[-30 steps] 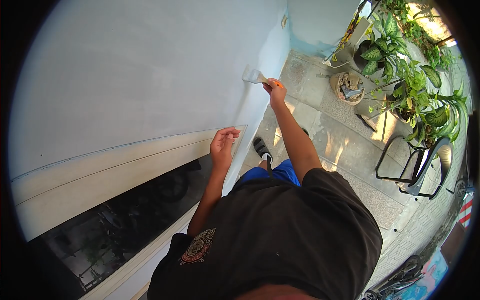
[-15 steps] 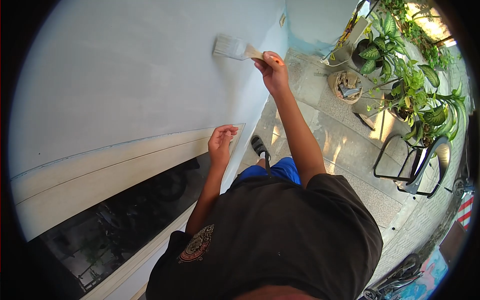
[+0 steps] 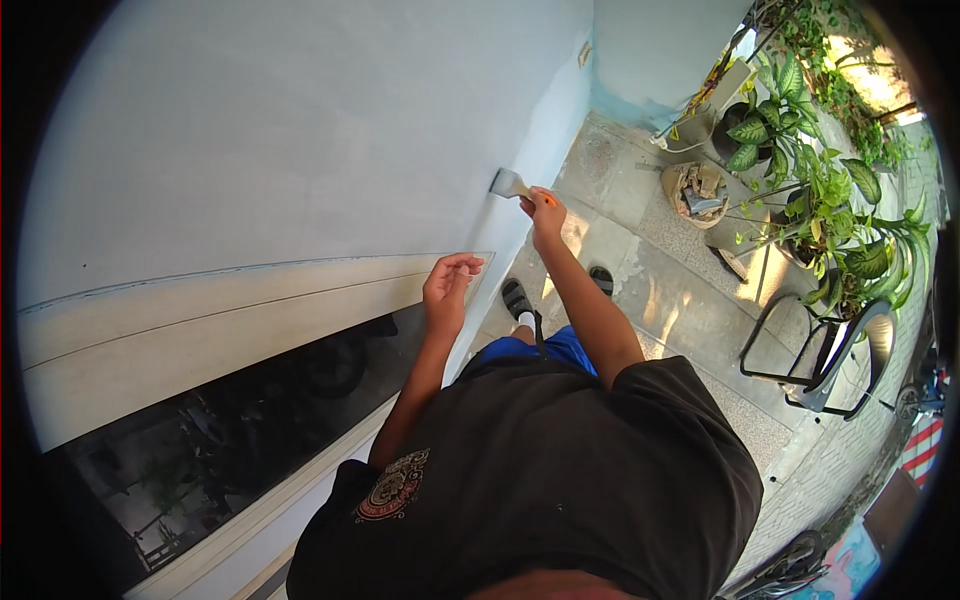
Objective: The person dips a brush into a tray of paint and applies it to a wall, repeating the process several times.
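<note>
My right hand (image 3: 545, 218) is wrapped round the handle of a wide, flat paintbrush (image 3: 511, 185). Its bristles are at the pale blue-grey wall (image 3: 300, 140), low and close to the wall's right-hand edge. Nearer to me, my left hand (image 3: 447, 288) overlaps the corner of the cream window frame (image 3: 230, 308), fingers loosely bent and apart with nothing in them. Dark, reflecting window glass (image 3: 290, 400) lies below the frame. A brighter blue strip of paint (image 3: 548, 118) runs along the wall beyond the brush.
On the tiled floor (image 3: 610, 240) to the right stand a sack of debris (image 3: 697, 195), several potted plants (image 3: 825, 200) and a black-framed chair (image 3: 820, 355). Cables (image 3: 705, 90) hang by the far wall (image 3: 655, 50). My sandalled feet (image 3: 517, 298) are below.
My right hand has brought the paintbrush down the wall towards me and slightly right. My left hand stays by the window frame. A second sandal now shows.
</note>
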### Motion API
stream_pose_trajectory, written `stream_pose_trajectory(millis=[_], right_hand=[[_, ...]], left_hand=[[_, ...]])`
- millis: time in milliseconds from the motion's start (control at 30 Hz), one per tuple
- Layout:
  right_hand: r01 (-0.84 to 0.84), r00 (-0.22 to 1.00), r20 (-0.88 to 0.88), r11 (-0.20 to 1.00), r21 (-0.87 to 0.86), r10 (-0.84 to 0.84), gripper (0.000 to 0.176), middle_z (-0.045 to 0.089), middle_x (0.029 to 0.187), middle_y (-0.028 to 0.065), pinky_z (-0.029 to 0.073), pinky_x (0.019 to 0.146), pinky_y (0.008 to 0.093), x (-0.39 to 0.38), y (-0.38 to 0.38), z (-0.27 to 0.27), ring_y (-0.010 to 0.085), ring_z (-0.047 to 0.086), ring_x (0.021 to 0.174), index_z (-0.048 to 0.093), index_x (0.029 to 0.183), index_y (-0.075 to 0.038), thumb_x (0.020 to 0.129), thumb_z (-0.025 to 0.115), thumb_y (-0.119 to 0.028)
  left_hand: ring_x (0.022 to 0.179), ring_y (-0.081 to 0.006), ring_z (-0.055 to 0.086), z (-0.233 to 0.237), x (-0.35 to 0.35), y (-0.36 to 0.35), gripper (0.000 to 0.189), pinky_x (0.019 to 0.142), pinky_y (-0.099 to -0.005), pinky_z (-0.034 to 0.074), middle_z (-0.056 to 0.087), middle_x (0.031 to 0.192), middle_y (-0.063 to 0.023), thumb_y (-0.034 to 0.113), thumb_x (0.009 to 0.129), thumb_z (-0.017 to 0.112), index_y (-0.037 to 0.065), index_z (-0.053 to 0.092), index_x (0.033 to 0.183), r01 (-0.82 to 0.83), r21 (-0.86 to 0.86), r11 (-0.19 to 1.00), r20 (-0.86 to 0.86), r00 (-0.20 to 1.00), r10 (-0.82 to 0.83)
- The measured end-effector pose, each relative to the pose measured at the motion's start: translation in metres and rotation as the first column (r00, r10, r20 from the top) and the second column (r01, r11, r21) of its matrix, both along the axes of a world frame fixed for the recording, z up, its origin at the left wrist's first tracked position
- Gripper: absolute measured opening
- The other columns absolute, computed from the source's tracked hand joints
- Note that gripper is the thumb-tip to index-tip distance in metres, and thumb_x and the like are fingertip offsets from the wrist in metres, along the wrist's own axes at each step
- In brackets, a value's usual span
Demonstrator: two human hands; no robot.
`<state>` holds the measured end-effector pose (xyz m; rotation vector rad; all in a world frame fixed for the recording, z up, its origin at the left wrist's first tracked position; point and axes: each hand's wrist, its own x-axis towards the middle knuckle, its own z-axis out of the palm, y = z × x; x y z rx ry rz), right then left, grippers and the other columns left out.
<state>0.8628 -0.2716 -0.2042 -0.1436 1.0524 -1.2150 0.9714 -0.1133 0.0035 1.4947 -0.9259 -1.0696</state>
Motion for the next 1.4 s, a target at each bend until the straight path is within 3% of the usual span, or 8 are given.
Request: stream_pose_trajectory(millis=[200,333,467,600,667,867,1067,1400], right_hand=[[0.016,0.955,0.291,0.973,-0.232,0.054,0.02,0.063,0.099,0.0107,0.055,0.077,0.0308,-0.034,0.011,0.179,0.0269,0.067,0.093,0.058,0.106,-0.001,0.09,0.062,-0.013],[0.004,0.9,0.401,0.916,-0.402,0.172,0.024,0.062,0.105,0.01,0.053,0.08,0.0333,-0.032,-0.01,0.206,0.028,0.064,0.103,0.056,0.11,-0.002,0.092,0.062,-0.017],[-0.022,0.869,0.482,0.982,-0.19,0.112,0.026,0.059,0.11,0.0126,0.054,0.083,0.0319,-0.015,-0.028,0.087,0.0278,0.062,0.103,0.053,0.114,-0.002,0.092,0.061,-0.014],[-0.023,0.975,0.223,0.994,0.103,0.0,0.025,0.06,0.107,0.0141,0.057,0.083,0.0333,-0.041,-0.005,-0.048,0.0277,0.064,0.097,0.053,0.113,0.001,0.091,0.059,-0.01],[0.036,0.954,0.279,0.968,0.248,-0.107,0.021,0.061,0.105,0.0144,0.059,0.078,0.0331,-0.062,0.007,-0.086,0.0279,0.065,0.094,0.053,0.109,0.001,0.091,0.058,-0.01],[-0.198,0.938,0.312,0.972,0.128,0.15,0.016,0.062,0.104,0.0148,0.058,0.078,0.0315,-0.118,0.015,-0.05,0.0281,0.066,0.093,0.053,0.104,0.0,0.092,0.057,-0.01],[-0.361,0.898,0.269,0.933,-0.004,0.349,0.017,0.064,0.107,0.0125,0.056,0.082,0.0303,-0.171,0.003,0.007,0.0254,0.064,0.099,0.054,0.108,-0.004,0.093,0.057,-0.012],[-0.213,0.947,0.211,0.966,-0.15,0.242,0.018,0.065,0.104,0.0096,0.054,0.082,0.0288,-0.315,0.018,0.067,0.0246,0.064,0.096,0.057,0.103,-0.005,0.088,0.063,-0.014]], left_hand=[[0.094,-0.0147,0.06,0.001,-0.001,-0.005,0.018,0.085,-0.028,0.045,0.066,0.102,-0.0095,0.007,0.095,0.051,0.0,0.057,0.11,0.016,-0.029,0.999,-0.033,0.999,-0.017],[0.094,-0.0148,0.06,0.001,-0.005,-0.012,0.018,0.085,-0.0279,0.046,0.066,0.102,-0.01,0.007,0.095,0.051,0.0,0.057,0.11,0.002,-0.062,0.998,-0.044,0.999,-0.004],[0.094,-0.015,0.06,0.01,-0.014,-0.016,0.017,0.085,-0.0277,0.046,0.065,0.102,-0.0109,0.007,0.095,0.05,-0.001,0.057,0.11,-0.032,-0.116,0.993,-0.058,0.998,0.025],[0.093,-0.0151,0.06,0.013,-0.025,-0.013,0.017,0.085,-0.028,0.046,0.066,0.101,-0.0111,0.007,0.096,0.051,-0.001,0.057,0.11,-0.115,-0.154,0.981,-0.017,0.993,0.114],[0.091,-0.0147,0.061,0.014,-0.035,-0.003,0.018,0.082,-0.0277,0.046,0.066,0.101,-0.0104,0.008,0.095,0.05,0.001,0.057,0.109,-0.179,-0.166,0.97,0.0,0.983,0.182],[0.088,-0.0128,0.061,0.001,-0.063,0.024,0.016,0.077,-0.026,0.047,0.067,0.102,-0.0083,0.011,0.095,0.05,0.002,0.059,0.106,-0.409,-0.134,0.903,0.018,0.91,0.415],[0.089,-0.0146,0.061,0.007,-0.097,0.039,0.017,0.078,-0.0273,0.046,0.066,0.102,-0.0089,0.011,0.095,0.051,0.002,0.058,0.107,-0.475,-0.178,0.862,-0.018,0.877,0.48],[0.088,-0.0138,0.06,0.013,-0.14,0.081,0.016,0.078,-0.0275,0.045,0.066,0.099,-0.0082,0.009,0.094,0.052,0.003,0.058,0.106,-0.495,-0.275,0.824,-0.083,0.867,0.492]])
